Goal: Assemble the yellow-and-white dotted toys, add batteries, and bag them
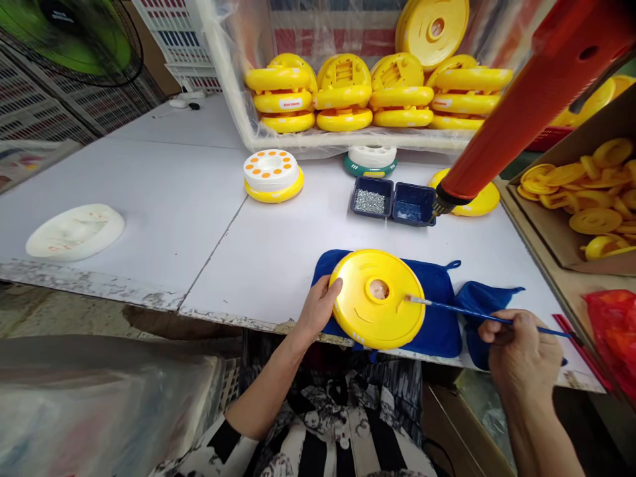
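Note:
My left hand (320,306) grips the left rim of a round yellow plastic disc (368,328), thumb on its upper face. The disc has a hole in its middle and curved marks on its face. Under it lies a folded blue cloth (442,318) at the table's front edge. In my right hand (527,351) is a slim paintbrush (462,309) with a blue handle, pinched between thumb and fingers. Its bristle tip touches the disc's face just right of the hole. A second blue cloth (479,301) lies crumpled beneath the brush handle.
Dark blue trays (415,202), one with small metal screws, stand behind the disc. A red power screwdriver (511,106) hangs above them. Stacked yellow discs (342,96) fill a plastic-lined crate; a cardboard box (561,232) of yellow parts stands right. A white-topped disc (271,172) sits left.

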Action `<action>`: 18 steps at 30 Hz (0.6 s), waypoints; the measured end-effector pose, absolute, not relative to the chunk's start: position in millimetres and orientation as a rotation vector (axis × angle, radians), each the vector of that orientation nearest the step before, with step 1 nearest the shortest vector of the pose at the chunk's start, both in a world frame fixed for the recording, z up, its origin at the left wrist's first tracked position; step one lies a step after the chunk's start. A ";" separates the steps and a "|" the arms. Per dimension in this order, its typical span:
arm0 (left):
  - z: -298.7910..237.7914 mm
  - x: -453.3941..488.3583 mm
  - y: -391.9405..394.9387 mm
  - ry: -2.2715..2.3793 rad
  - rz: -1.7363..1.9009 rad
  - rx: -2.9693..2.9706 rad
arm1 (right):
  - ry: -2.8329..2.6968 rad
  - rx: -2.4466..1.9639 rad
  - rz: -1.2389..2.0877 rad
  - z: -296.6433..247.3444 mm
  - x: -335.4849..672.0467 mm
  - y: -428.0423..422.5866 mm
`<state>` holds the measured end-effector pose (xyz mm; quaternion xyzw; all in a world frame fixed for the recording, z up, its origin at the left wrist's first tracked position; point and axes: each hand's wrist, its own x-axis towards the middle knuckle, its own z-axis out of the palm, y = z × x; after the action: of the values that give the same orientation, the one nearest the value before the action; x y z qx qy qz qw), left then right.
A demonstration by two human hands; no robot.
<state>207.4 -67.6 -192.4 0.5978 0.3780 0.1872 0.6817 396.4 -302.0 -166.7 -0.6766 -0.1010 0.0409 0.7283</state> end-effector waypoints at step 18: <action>-196.2 207.2 -68.3 0.845 0.445 1.403 | -0.367 -1.374 0.131 -158.6 381.8 -299.9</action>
<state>207.2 -68.3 -196.2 0.6201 0.3735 0.1965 0.6613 381.8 -299.9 -158.6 -0.6299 -0.1683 0.0600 0.7558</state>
